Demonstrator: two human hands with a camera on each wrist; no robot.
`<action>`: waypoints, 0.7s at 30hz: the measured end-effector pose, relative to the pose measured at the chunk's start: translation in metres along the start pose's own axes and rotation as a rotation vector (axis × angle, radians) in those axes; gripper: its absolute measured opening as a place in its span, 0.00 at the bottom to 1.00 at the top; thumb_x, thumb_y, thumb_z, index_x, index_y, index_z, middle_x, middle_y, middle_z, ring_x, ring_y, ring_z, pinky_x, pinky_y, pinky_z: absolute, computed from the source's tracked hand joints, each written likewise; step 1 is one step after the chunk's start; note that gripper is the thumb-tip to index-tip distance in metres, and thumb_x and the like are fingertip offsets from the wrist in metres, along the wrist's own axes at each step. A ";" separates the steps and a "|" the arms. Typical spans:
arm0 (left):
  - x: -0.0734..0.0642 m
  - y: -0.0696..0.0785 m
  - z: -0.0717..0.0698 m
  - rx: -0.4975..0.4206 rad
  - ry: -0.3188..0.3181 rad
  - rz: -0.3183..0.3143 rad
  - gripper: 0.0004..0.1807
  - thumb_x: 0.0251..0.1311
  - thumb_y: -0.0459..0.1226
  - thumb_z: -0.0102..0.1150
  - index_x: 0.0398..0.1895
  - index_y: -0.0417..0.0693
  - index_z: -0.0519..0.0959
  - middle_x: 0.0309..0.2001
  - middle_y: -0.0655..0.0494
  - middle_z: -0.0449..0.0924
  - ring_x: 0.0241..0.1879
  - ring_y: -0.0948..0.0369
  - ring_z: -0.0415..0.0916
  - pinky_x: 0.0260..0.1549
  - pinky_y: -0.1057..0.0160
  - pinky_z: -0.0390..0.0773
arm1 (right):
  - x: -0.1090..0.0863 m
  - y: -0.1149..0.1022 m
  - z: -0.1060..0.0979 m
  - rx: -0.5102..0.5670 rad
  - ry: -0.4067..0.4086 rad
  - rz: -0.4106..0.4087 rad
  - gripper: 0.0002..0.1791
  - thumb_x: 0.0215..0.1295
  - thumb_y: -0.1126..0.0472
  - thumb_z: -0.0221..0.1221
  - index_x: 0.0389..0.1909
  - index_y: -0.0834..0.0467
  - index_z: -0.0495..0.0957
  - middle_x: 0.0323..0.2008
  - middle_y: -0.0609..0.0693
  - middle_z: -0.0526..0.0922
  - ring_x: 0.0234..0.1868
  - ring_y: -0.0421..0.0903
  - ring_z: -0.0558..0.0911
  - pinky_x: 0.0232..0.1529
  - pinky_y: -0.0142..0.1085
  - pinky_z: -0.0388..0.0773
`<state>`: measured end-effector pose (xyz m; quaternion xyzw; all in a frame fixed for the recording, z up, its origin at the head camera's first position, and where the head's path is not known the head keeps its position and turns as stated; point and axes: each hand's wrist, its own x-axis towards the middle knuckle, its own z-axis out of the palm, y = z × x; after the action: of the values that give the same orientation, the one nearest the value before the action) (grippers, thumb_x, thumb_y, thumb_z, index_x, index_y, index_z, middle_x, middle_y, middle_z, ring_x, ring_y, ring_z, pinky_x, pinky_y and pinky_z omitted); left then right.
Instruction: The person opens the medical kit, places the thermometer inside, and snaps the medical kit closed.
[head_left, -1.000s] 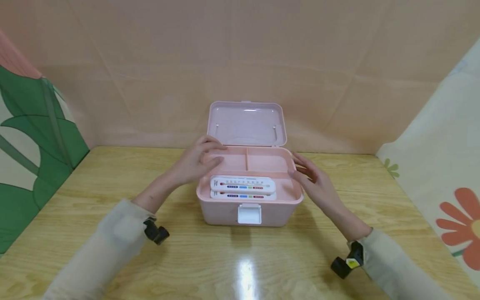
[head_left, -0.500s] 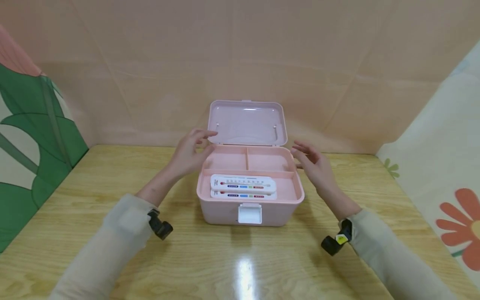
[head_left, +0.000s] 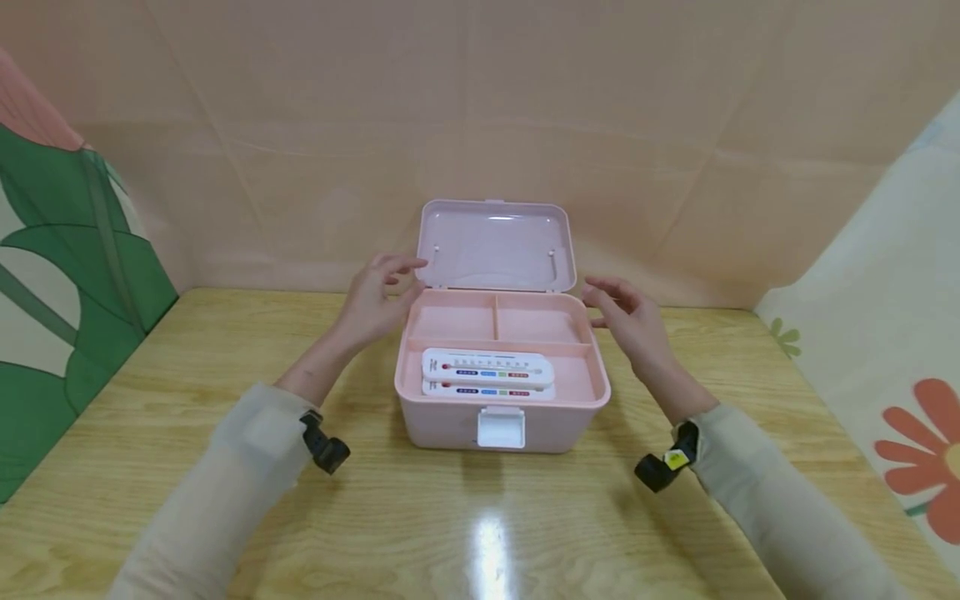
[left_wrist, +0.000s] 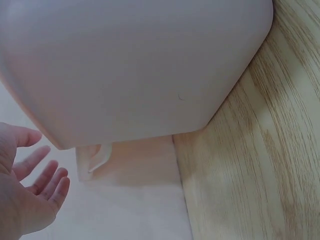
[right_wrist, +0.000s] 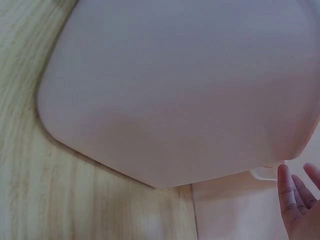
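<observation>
A pink plastic storage box [head_left: 442,429] stands in the middle of the table with its lid [head_left: 495,246] raised at the back. In its front compartment, one white thermometer strip [head_left: 487,364] partly overlaps another thermometer strip [head_left: 487,391]. My left hand [head_left: 375,304] is at the box's back left corner, fingers loosely bent beside the lid's lower left edge and holding nothing. At the back right corner, my right hand [head_left: 633,325] has relaxed fingers around nothing. Whether any fingertip touches the box is unclear. The left wrist view shows my left hand [left_wrist: 30,185] just off the rim.
A white latch [head_left: 501,428] hangs on the box's front. Two undivided-looking compartments [head_left: 461,321] lie behind the thermometers. The wooden table [head_left: 360,517] ends at a beige cloth backdrop [head_left: 495,100]. Patterned cloth [head_left: 885,333] hangs at the right, and leaf-printed cloth [head_left: 60,292] at the left.
My left hand has lifted off the tray's left rear edge and gone back toward the lid. My right hand has moved back along the right side. Box and thermometers stay put.
</observation>
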<state>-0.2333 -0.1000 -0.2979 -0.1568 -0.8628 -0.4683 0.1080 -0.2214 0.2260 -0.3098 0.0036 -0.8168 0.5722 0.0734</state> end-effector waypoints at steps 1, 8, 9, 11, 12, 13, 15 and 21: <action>0.001 -0.001 0.000 -0.010 0.008 -0.002 0.20 0.63 0.32 0.55 0.59 0.37 0.74 0.58 0.38 0.69 0.57 0.45 0.69 0.59 0.46 0.69 | 0.002 0.000 0.000 -0.008 0.001 0.005 0.29 0.67 0.47 0.56 0.61 0.62 0.71 0.48 0.52 0.78 0.44 0.36 0.78 0.40 0.28 0.81; 0.008 -0.008 0.004 -0.074 0.073 -0.039 0.24 0.62 0.30 0.54 0.62 0.33 0.69 0.61 0.38 0.67 0.57 0.44 0.70 0.59 0.49 0.70 | 0.016 0.000 0.003 -0.006 0.034 -0.023 0.27 0.68 0.50 0.55 0.59 0.65 0.73 0.36 0.36 0.77 0.41 0.36 0.78 0.41 0.25 0.80; 0.009 -0.009 0.005 -0.078 0.072 -0.052 0.25 0.62 0.31 0.54 0.63 0.33 0.69 0.61 0.38 0.67 0.58 0.44 0.70 0.59 0.50 0.70 | 0.018 0.000 0.003 -0.007 0.039 -0.024 0.26 0.69 0.51 0.54 0.59 0.66 0.73 0.36 0.35 0.77 0.40 0.36 0.78 0.41 0.24 0.79; 0.011 -0.010 0.006 -0.085 0.060 -0.085 0.25 0.64 0.32 0.52 0.64 0.34 0.67 0.62 0.38 0.67 0.59 0.44 0.69 0.60 0.50 0.70 | 0.022 0.000 0.004 -0.012 0.041 -0.014 0.25 0.70 0.52 0.52 0.59 0.66 0.73 0.38 0.38 0.77 0.39 0.33 0.78 0.42 0.22 0.77; 0.012 -0.011 0.006 -0.091 0.052 -0.101 0.25 0.65 0.32 0.51 0.65 0.34 0.66 0.62 0.37 0.67 0.60 0.44 0.69 0.61 0.50 0.70 | 0.024 0.000 0.005 -0.014 0.033 -0.007 0.25 0.71 0.53 0.51 0.60 0.67 0.72 0.41 0.42 0.78 0.39 0.32 0.77 0.42 0.21 0.77; 0.013 -0.011 0.007 -0.093 0.045 -0.115 0.25 0.66 0.33 0.49 0.66 0.34 0.65 0.63 0.37 0.67 0.60 0.44 0.69 0.61 0.50 0.70 | 0.025 0.000 0.006 -0.016 0.020 0.003 0.25 0.72 0.54 0.50 0.61 0.67 0.71 0.44 0.46 0.79 0.38 0.31 0.77 0.42 0.21 0.76; 0.015 -0.012 0.008 -0.101 0.031 -0.141 0.25 0.68 0.34 0.46 0.67 0.34 0.64 0.63 0.36 0.68 0.61 0.43 0.69 0.61 0.51 0.69 | 0.029 0.000 0.008 -0.007 -0.019 0.024 0.25 0.73 0.57 0.47 0.64 0.68 0.67 0.52 0.57 0.76 0.36 0.29 0.76 0.43 0.21 0.76; 0.020 -0.012 0.014 -0.104 0.006 -0.195 0.23 0.70 0.35 0.41 0.66 0.34 0.66 0.62 0.35 0.70 0.62 0.44 0.70 0.61 0.51 0.71 | 0.039 0.001 0.015 -0.012 -0.095 0.086 0.27 0.74 0.60 0.45 0.71 0.63 0.59 0.60 0.68 0.70 0.34 0.27 0.75 0.40 0.19 0.73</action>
<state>-0.2571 -0.0906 -0.3077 -0.0762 -0.8482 -0.5211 0.0564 -0.2618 0.2150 -0.3107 -0.0046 -0.8221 0.5693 0.0099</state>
